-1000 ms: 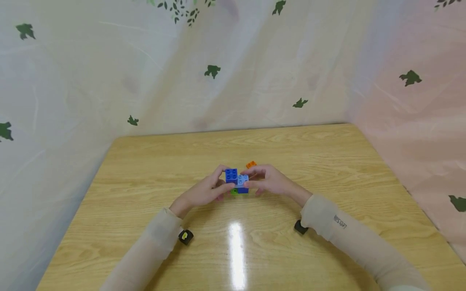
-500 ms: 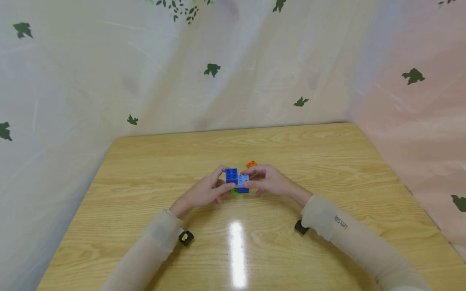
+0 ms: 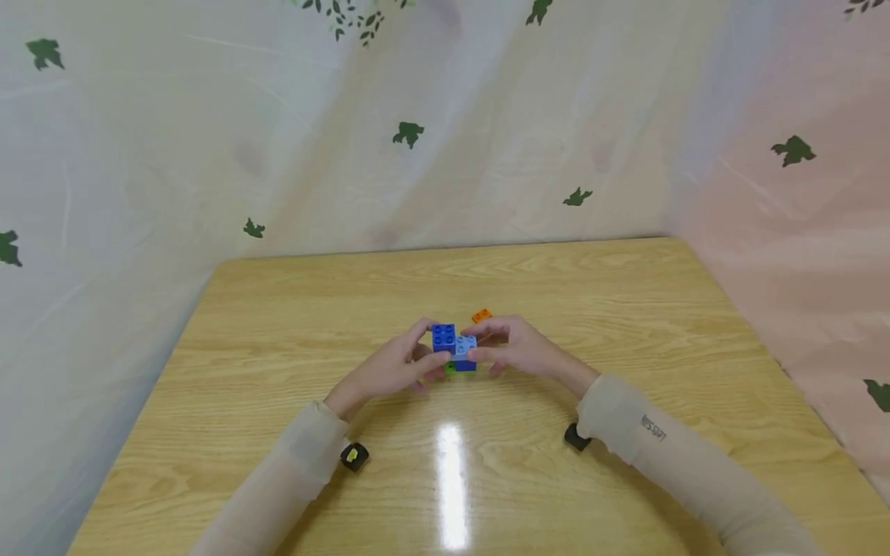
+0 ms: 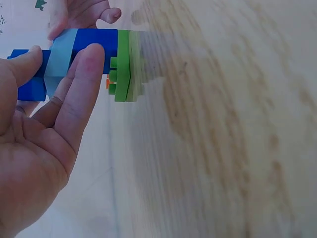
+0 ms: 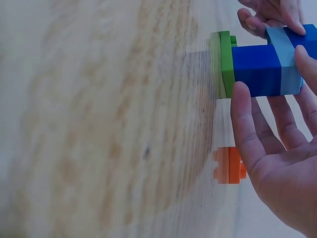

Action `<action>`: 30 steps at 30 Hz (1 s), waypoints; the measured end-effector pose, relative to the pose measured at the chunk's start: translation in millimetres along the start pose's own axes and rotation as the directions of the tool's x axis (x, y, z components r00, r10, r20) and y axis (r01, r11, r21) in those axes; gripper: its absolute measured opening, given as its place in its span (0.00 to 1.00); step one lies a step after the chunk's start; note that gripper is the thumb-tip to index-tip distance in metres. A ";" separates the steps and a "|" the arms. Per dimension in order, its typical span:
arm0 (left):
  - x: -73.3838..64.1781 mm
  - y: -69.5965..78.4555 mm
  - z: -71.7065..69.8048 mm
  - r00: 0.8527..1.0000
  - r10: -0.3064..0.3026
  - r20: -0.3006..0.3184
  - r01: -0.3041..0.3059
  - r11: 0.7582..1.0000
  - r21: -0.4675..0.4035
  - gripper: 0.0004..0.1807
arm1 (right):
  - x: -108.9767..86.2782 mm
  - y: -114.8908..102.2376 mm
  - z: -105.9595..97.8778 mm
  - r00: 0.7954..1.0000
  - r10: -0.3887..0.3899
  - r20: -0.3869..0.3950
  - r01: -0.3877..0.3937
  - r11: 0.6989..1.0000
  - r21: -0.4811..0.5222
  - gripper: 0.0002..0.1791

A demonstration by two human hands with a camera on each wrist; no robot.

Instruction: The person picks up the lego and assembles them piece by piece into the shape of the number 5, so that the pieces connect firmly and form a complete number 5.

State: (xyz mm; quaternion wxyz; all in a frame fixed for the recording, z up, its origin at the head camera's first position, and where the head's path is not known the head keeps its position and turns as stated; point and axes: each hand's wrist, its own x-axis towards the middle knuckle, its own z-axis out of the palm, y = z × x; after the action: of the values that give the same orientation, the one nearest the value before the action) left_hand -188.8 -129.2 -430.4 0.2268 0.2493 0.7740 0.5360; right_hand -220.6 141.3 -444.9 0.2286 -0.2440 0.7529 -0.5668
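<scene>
A small stack of toy building blocks stands upright in the middle of the table, between both hands. At its bottom is a thin green plate [image 4: 124,64], flat on the wood. A dark blue brick [image 5: 257,69] sits on the plate's right part, with a light blue brick [image 3: 464,344] over it. Topmost, offset to the left, is another dark blue brick [image 3: 443,337]. My left hand [image 3: 389,367] holds the stack from the left, its thumb against the upper bricks. From the right, my right hand [image 3: 523,347] grips it, thumb on the light blue brick and fingers behind.
Just behind the stack lies an orange brick [image 3: 481,316] on the wooden table [image 3: 292,309]. Black wrist devices show under both sleeves, one beside the left cuff [image 3: 354,456] and one by the right cuff [image 3: 576,437]. A patterned cloth [image 3: 334,170] hangs around the table.
Both hands keep their hold on the block stack, with barely any finger movement. The whole head view shifts very slightly.
</scene>
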 end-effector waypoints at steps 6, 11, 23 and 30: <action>-3.0 -1.6 -0.6 1.000 -0.010 0.026 0.010 1.000 -0.010 0.26 | -0.4 -0.2 1.8 1.000 0.005 0.007 -0.005 1.000 -0.002 0.23; -4.6 -1.3 -1.7 0.999 -0.034 0.008 0.034 0.999 -0.010 0.29 | -0.6 -0.7 -0.1 1.000 0.021 -0.003 -0.021 1.000 -0.012 0.22; -0.3 -5.7 -4.9 0.998 -0.046 -0.041 0.046 0.999 -0.013 0.29 | -0.7 0.4 0.1 1.000 0.013 0.003 -0.013 1.000 0.004 0.22; 2.1 -6.4 -4.7 1.000 0.001 -0.027 -0.002 1.000 -0.005 0.25 | -1.0 -0.4 -0.7 1.000 0.018 -0.003 -0.018 1.000 0.011 0.22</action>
State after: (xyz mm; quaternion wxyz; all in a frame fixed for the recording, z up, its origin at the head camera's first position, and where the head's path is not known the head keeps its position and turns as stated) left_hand -194.2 -133.2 -435.1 0.2166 0.2420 0.7755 0.5415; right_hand -220.2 142.3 -444.4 0.2339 -0.2348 0.7524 -0.5693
